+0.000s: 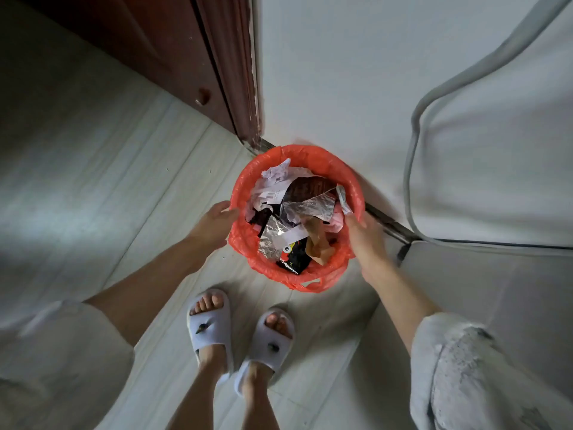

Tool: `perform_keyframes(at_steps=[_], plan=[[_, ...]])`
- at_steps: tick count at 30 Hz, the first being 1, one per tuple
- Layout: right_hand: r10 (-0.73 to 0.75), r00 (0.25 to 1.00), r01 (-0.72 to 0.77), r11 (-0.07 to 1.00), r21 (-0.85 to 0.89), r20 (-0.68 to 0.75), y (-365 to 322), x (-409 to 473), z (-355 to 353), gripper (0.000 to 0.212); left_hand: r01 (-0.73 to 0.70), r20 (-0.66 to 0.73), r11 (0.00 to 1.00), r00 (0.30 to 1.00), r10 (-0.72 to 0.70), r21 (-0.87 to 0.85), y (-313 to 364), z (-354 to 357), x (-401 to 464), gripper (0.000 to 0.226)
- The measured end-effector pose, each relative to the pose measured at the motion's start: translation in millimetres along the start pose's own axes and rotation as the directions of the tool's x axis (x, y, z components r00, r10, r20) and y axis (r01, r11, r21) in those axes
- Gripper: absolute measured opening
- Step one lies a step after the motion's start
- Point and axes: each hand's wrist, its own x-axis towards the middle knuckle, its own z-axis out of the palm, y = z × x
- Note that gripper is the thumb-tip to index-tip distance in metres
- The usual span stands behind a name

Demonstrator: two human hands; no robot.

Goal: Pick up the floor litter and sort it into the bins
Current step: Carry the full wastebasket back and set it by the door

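A round bin lined with a red plastic bag (313, 156) stands on the pale floor against the white wall. It holds crumpled white paper (279, 178), silver foil wrappers (310, 209), a black snack packet (293, 259) and a brown scrap (317, 243). My left hand (214, 226) rests against the bin's left rim, fingers on the red bag. My right hand (364, 240) grips the right rim, fingers curled over the bag's edge. Both hands sit on opposite sides of the bin.
A dark wooden door and frame (223, 72) stand at the upper left. A grey cable (412, 150) runs down the wall at right. A dark skirting strip (390, 226) lies behind the bin. My two feet in white slippers (242, 336) stand just before the bin.
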Motion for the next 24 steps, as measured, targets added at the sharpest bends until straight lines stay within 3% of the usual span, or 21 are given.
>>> perform_keyframes(at_steps=[2,5,8,11,18,24], plan=[[-0.079,0.991,0.093,0.988,-0.127,0.112,-9,-28,3,0.032,0.012,0.016,1.000,1.000,-0.012,0.019,0,-6,-22,0.039],[-0.107,0.959,0.175,0.952,-0.250,0.261,-32,-79,0,0.039,0.006,0.067,0.998,0.998,-0.002,-0.061,9,-14,-71,0.020],[-0.148,0.931,0.237,0.941,-0.242,0.335,-65,-141,-13,0.038,-0.070,0.032,0.997,0.997,0.071,-0.022,22,-32,-131,0.026],[-0.185,0.912,0.285,0.928,-0.242,0.366,-109,-211,-34,0.037,-0.180,-0.032,0.975,0.982,0.186,0.129,42,-71,-198,0.029],[-0.422,0.760,0.593,0.761,-0.262,0.495,-255,-379,-66,0.036,-0.434,-0.263,0.885,0.846,0.465,0.170,102,-223,-385,0.029],[-0.580,0.588,0.772,0.609,-0.179,0.564,-325,-479,-43,0.035,-0.495,-0.497,0.864,0.731,0.469,0.087,69,-291,-511,0.026]])
